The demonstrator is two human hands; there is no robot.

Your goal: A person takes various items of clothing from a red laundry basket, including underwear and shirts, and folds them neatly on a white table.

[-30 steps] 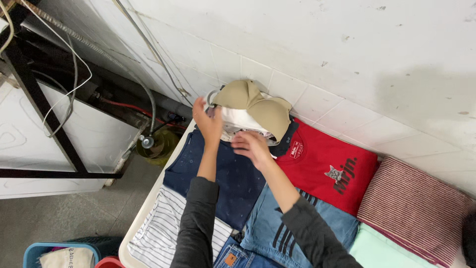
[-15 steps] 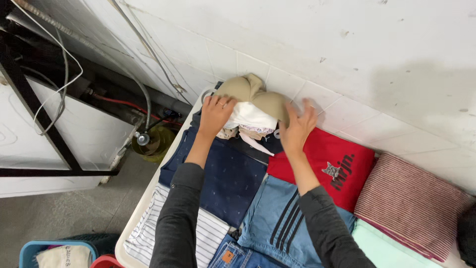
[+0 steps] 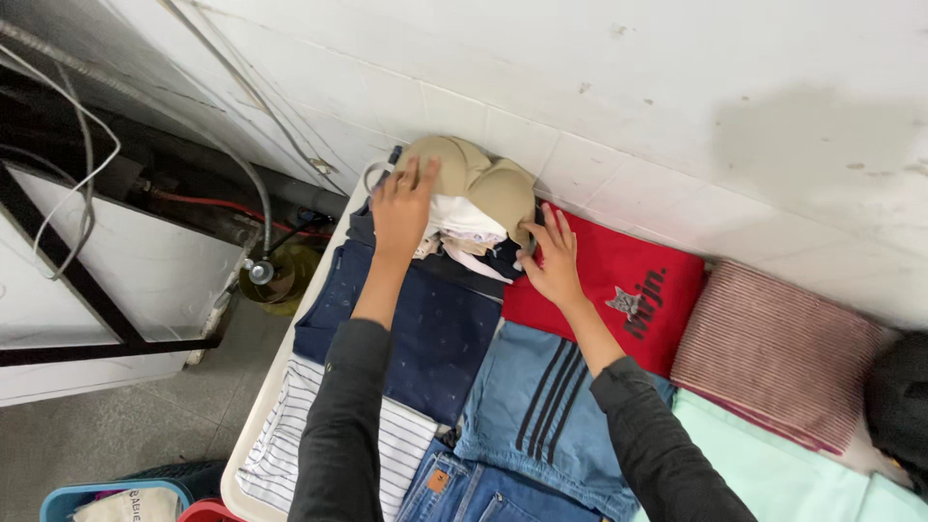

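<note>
A person's left hand (image 3: 401,208) lies flat on a beige bra (image 3: 474,174) topping a small pile of undergarments, the right hand (image 3: 553,261) pressing its side, among folded clothes including a red shirt (image 3: 628,280) against a tiled wall (image 3: 677,116).

A tan padded bra (image 3: 474,179) tops a small stack of white folded cloth (image 3: 464,220). Below lies a navy folded garment with tiny pale dots (image 3: 425,324), then a white shirt with thin dark stripes (image 3: 280,449). Beside them are a red folded shirt with a dark print (image 3: 628,280), blue denim with black stripes (image 3: 541,406), a maroon-and-white striped cloth (image 3: 773,353), and what seems a mint-green sheet (image 3: 773,474).
</note>
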